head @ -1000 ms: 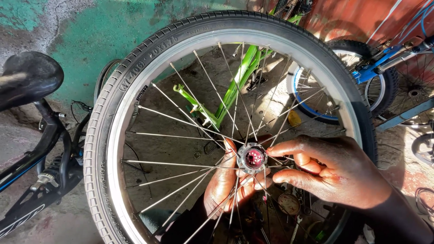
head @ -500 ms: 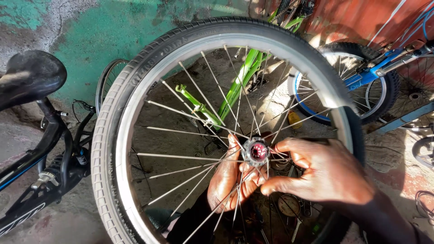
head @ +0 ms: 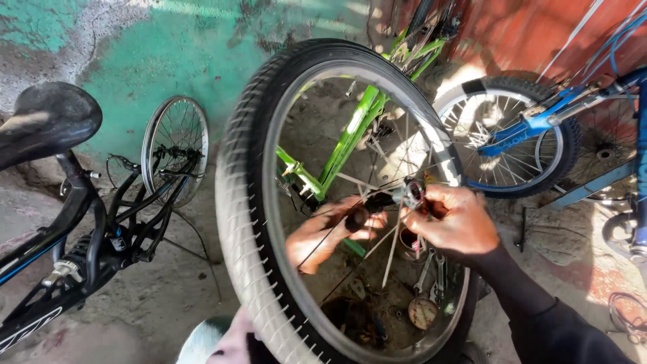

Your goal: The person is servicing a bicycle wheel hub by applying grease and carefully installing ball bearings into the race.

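Pinching wheel (head: pixel 256 202) hub (head: pixel 411 193) — right hand (head: pixel 453 219), left hand (head: pixel 330 232).

The dirty concrete floor (head: pixel 168 296) carries wrenches (head: pixel 431 273) and a round tin (head: pixel 422 312), and maybe a coiled cable (head: pixel 630 313) near its right edge.

black-tyred spoked wheel (head: pixel 251 202) stands upright, turned edge-on; its hub (head: pixel 411 193) looks blurred.
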